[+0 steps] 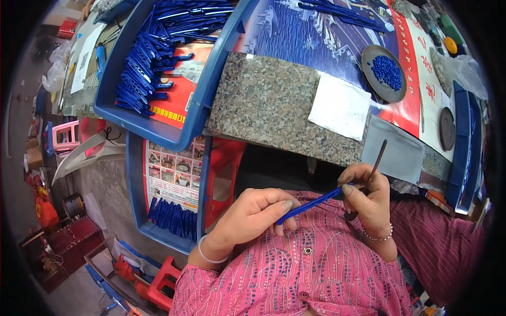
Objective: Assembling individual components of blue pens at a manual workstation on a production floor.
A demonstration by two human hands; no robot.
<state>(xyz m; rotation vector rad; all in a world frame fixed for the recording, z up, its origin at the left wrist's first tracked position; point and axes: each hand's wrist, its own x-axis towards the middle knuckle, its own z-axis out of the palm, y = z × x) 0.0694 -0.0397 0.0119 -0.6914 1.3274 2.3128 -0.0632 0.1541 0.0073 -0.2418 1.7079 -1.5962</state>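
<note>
A long, narrow, glossy blue strip [315, 202] slants between my hands, in front of my body. Its lower left end is gripped by my left hand [258, 211], thumb along the strip. The fingertips of my right hand [369, 196] pinch the other end. A thin dark rod [379, 158], narrow at its upper tip, also sits in my right hand and sticks up past the fingers. Nearest to that hand is the table edge with a grey plate [392, 150] on it. What the strip's gripped ends look like is hidden by my fingers.
A blue tray [192, 118] full of similar blue strips stands at upper left; a lower tray [138, 197] holds more. A round dish [366, 63] of small blue pieces and a folded white cloth [340, 105] lie on the granite-topped table [258, 100]. A red stool [161, 284] stands lower left.
</note>
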